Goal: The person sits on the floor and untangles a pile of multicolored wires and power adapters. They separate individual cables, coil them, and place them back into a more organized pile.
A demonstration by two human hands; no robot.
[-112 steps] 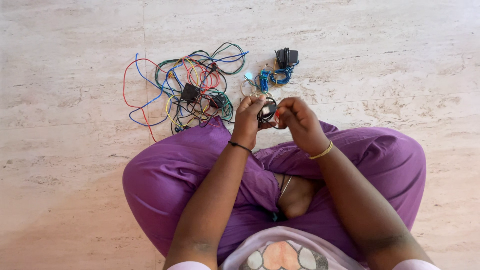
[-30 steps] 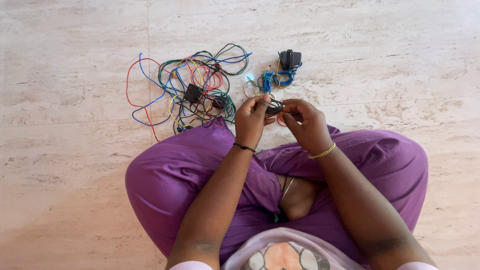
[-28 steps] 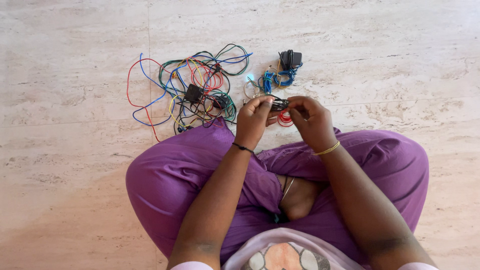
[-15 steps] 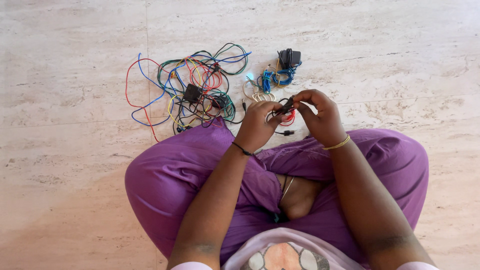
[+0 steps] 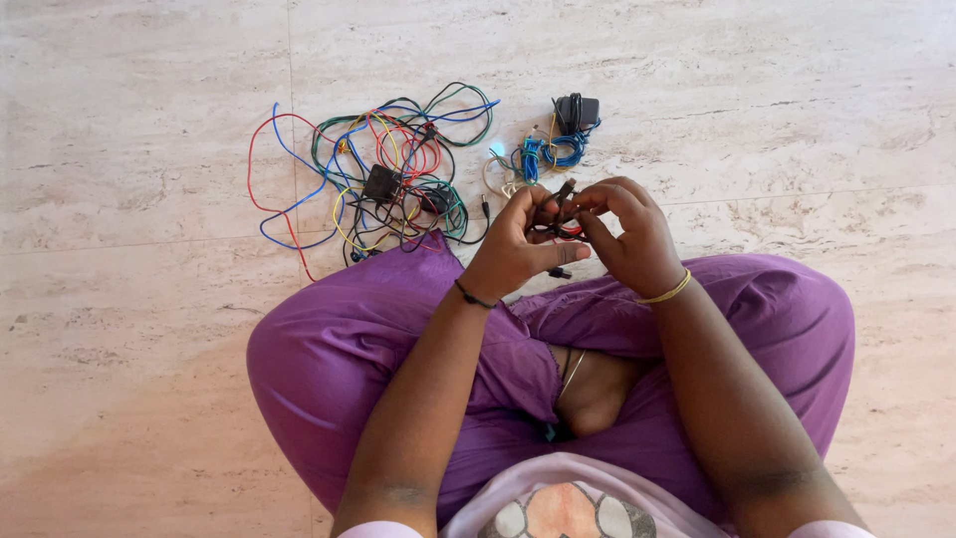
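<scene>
Black and red, a small coiled wire bundle (image 5: 561, 221) pinched between both hands above the lap, just in front of purple trousers (image 5: 329, 349). Left hand (image 5: 520, 247) curled around the near side of the bundle, thumb stretched out beneath it, fingers (image 5: 533, 204) closed onto the coil. Right hand (image 5: 627, 234) hooked over from the other side, fingertips (image 5: 588, 199) nipped tight on a thin black end of the wire standing up from the bundle. Black thread band at the left wrist, slim gold bangle (image 5: 665, 292) at the right. Small black plug (image 5: 559, 272) dangling just under the left thumb. Pale veined marble floor (image 5: 757, 110) beneath, seen from above, legs crossed, one bare foot (image 5: 588, 389) tucked between the knees. Farther out on the floor, near the left hand but apart from it, a loose tangle of wires (image 5: 378, 169) in red, blue, green, yellow and black, with a small black box (image 5: 380, 183) lying in the middle. Beside that, closer to the right hand, a tidier blue coil (image 5: 546, 154) touching a black adapter (image 5: 576, 111), plus a whitish looped wire (image 5: 498, 179) between coil and tangle.
</scene>
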